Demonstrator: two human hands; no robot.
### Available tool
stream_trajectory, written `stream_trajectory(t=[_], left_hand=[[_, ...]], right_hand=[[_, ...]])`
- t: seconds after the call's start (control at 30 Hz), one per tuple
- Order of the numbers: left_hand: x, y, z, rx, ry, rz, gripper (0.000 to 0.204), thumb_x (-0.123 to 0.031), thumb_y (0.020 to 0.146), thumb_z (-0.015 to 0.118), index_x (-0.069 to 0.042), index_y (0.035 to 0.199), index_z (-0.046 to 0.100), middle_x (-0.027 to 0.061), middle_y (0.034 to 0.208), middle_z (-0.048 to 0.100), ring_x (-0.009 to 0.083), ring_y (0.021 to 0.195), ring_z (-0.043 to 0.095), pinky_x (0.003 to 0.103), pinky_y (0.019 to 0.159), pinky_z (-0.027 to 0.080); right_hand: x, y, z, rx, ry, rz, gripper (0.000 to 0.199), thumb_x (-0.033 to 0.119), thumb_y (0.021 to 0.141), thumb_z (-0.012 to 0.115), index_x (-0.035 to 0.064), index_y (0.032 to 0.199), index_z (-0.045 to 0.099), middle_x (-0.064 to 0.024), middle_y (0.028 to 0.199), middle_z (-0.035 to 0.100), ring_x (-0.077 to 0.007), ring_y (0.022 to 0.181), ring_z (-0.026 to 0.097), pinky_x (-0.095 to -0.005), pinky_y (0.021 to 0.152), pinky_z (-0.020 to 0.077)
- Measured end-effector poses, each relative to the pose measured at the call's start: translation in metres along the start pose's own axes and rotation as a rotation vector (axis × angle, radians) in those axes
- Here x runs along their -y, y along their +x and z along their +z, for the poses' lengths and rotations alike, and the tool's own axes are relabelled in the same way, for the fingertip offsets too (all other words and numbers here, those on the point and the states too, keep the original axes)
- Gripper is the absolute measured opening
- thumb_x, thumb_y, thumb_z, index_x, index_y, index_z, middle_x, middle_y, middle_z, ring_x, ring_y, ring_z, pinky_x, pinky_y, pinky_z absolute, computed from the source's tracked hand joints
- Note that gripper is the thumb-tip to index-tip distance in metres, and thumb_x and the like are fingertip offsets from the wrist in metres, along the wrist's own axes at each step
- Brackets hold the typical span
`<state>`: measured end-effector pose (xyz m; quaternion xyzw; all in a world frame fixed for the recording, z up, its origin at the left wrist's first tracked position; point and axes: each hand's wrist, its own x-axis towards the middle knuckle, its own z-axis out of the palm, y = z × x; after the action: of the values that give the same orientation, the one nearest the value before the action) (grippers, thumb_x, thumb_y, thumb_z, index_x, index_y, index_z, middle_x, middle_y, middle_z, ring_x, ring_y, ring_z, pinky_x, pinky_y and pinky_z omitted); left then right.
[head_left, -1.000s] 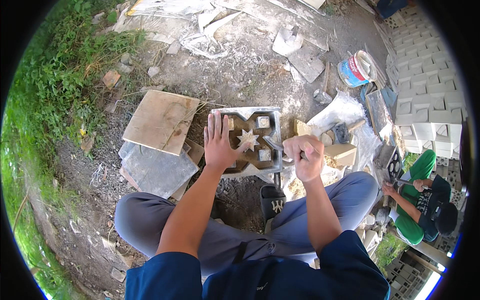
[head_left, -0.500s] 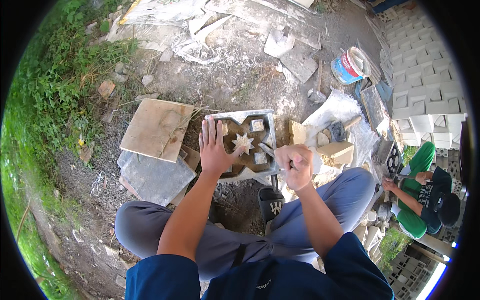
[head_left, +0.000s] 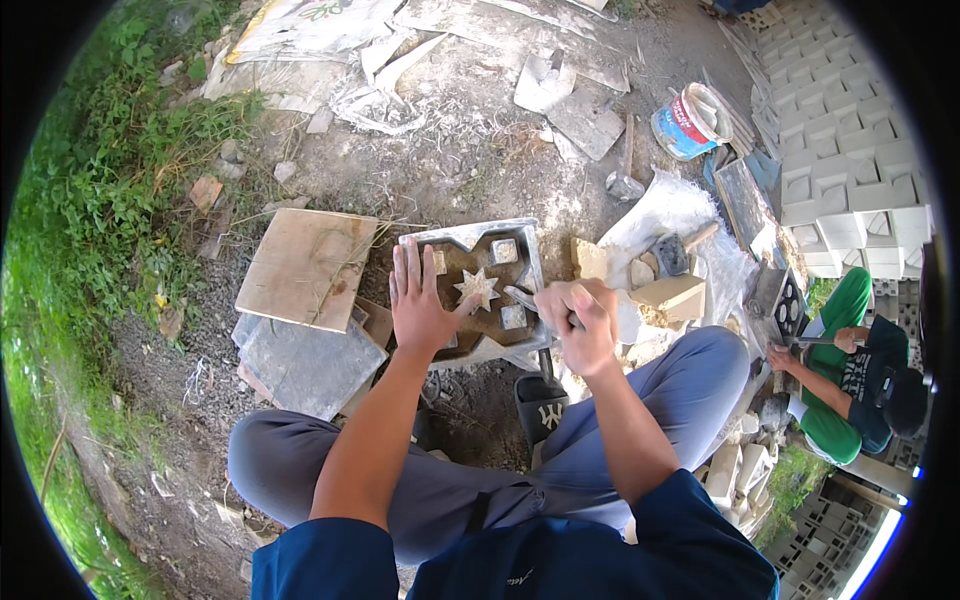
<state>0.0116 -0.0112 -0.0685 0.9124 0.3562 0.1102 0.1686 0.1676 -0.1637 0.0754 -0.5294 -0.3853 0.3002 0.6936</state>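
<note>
On the dirt ground, our spread left hand hides part of the mold; our right hand clutches a tool we half see.

Centre of frame: left hand lay spread over the left side of a mould with a star in its middle. Right hand gripped a tool, tip over the mould's right side. Boards were stacked left of centre. Upper right: bucket, pale blocks. Far right sat another person. Upper left: green plants.
</note>
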Motion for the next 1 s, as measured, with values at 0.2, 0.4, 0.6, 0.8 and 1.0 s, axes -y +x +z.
stream_trajectory(t=[0.2, 0.4, 0.6, 0.8, 1.0], left_hand=[[-0.001, 0.004, 0.006, -0.053, -0.027, 0.041, 0.114, -0.065, 0.081, 0.078, 0.001, 0.162, 0.032, 0.0212, 0.173, 0.019, 0.0416, 0.161, 0.015, 0.053, 0.127, 0.023], [-0.01, 0.007, 0.007, -0.028, -0.059, 0.044, 0.114, -0.067, 0.083, 0.077, -0.003, 0.164, 0.029, 0.0212, 0.174, 0.016, 0.0407, 0.161, 0.013, 0.056, 0.127, 0.022], [-0.009, 0.012, 0.001, -0.038, -0.041, 0.035, 0.11, -0.06, 0.081, 0.082, 0.003, 0.159, 0.037, 0.0242, 0.171, 0.022, 0.0431, 0.16, 0.017, 0.052, 0.127, 0.025], [-0.001, 0.01, 0.005, -0.059, -0.036, 0.045, 0.112, -0.062, 0.081, 0.08, 0.0, 0.161, 0.033, 0.0218, 0.173, 0.019, 0.0416, 0.161, 0.015, 0.054, 0.127, 0.024], [0.002, 0.005, 0.01, -0.041, -0.032, 0.029, 0.114, -0.068, 0.083, 0.076, -0.003, 0.164, 0.028, 0.0179, 0.175, 0.015, 0.0389, 0.162, 0.012, 0.055, 0.128, 0.022]], right_hand=[[-0.021, 0.01, 0.0, -0.093, -0.045, 0.067, 0.063, 0.042, 0.105, 0.04, 0.0032, 0.056, 0.035, -0.0035, 0.049, 0.034, -0.0153, 0.048, 0.033, -0.0352, 0.048, 0.0222], [-0.016, -0.001, -0.013, -0.042, 0.004, -0.015, 0.075, 0.057, 0.108, 0.038, 0.0037, 0.055, 0.032, -0.0025, 0.048, 0.032, -0.0144, 0.045, 0.03, -0.0339, 0.048, 0.0203], [0.007, -0.005, -0.017, 0.002, 0.04, -0.102, 0.077, 0.071, 0.103, 0.044, 0.0097, 0.057, 0.034, -0.0001, 0.049, 0.031, -0.0119, 0.044, 0.025, -0.0324, 0.048, 0.0218], [-0.011, 0.0, -0.008, -0.136, 0.004, -0.067, 0.066, 0.043, 0.109, 0.056, 0.0058, 0.059, 0.033, -0.0003, 0.054, 0.033, -0.0136, 0.048, 0.029, -0.0328, 0.049, 0.021], [-0.024, -0.011, -0.002, -0.196, -0.308, 0.057, 0.063, 0.029, 0.114, 0.049, 0.007, 0.057, 0.033, -0.0013, 0.053, 0.038, -0.0106, 0.048, 0.033, -0.0312, 0.048, 0.0237]])
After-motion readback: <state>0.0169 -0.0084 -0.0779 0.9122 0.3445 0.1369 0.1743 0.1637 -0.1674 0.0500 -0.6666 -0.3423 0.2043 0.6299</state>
